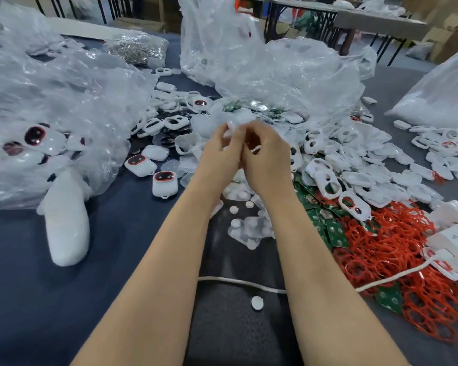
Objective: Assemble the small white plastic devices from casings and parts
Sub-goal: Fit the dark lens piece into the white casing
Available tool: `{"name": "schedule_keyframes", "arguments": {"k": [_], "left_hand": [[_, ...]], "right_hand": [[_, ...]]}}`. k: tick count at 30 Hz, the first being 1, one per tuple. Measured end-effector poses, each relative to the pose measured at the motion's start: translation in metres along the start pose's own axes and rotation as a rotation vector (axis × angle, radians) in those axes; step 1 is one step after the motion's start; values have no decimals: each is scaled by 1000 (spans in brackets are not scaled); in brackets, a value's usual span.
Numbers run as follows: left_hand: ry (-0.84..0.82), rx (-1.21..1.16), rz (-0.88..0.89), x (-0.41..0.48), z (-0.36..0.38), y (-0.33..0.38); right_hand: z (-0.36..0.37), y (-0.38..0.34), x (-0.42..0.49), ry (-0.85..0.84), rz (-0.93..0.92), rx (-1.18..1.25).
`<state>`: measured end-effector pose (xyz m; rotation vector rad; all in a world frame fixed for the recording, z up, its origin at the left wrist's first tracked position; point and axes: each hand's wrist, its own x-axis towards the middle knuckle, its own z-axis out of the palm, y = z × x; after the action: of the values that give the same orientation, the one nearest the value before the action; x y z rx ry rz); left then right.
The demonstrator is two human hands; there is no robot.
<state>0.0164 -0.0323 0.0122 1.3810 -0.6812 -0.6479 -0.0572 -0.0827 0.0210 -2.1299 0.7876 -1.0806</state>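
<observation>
Lying nearest on the dark cloth (64, 299): one loose white disc (257, 302) and a white cord (238, 282). To the right, a heap of red rings (397, 260) over green circuit boards (331, 233).

Mid-table, raised above the cloth: left hand (221, 151) and right hand (267, 159), touching, the fingers of both curled in and pinching one small white part (233, 126) between the fingertips. The part is mostly hidden and blurred, so its type, facing and long axis cannot be told. Judged handling: very light, a stiff thin moulding, smooth and apt to slip. It is best taken by the rim with the fingertips and pressed evenly so that the thin walls do not crack.

Left of the hands, one finished device (164, 184) lies face up with its dark window at the far end; its long axis appears to run near to far. Right of the hands, a spill of empty casings (325, 178) lies every way. Farthest: crumpled clear bags (275, 67) holding more stock.
</observation>
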Motion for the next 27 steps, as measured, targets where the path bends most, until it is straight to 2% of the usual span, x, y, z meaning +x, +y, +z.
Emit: {"name": "schedule_keyframes", "arguments": {"k": [4,8,11,14,16,18,23,27], "left_hand": [[144,-346,-120,4,-30,12],[304,-347,-61,7,-59,14],[522,-405,-12,14,-84,20],[640,-470,18,18,-106,28],[664,-487,19,18,-112,30],[674,-490,25,18,-116,31],[723,-482,72,16,-121,33],[721,-477,74,16,-123,35]], "right_hand": [[17,-17,10,-102,-61,-2],[46,-30,15,-210,-39,105],[74,-41,19,-174,55,274],[108,-49,24,-291,19,9],[132,-54,26,-402,-33,-211],[151,-58,29,-438,-32,-341],[174,-64,32,-443,49,-464],[175,-66,35,-439,94,-344]]}}
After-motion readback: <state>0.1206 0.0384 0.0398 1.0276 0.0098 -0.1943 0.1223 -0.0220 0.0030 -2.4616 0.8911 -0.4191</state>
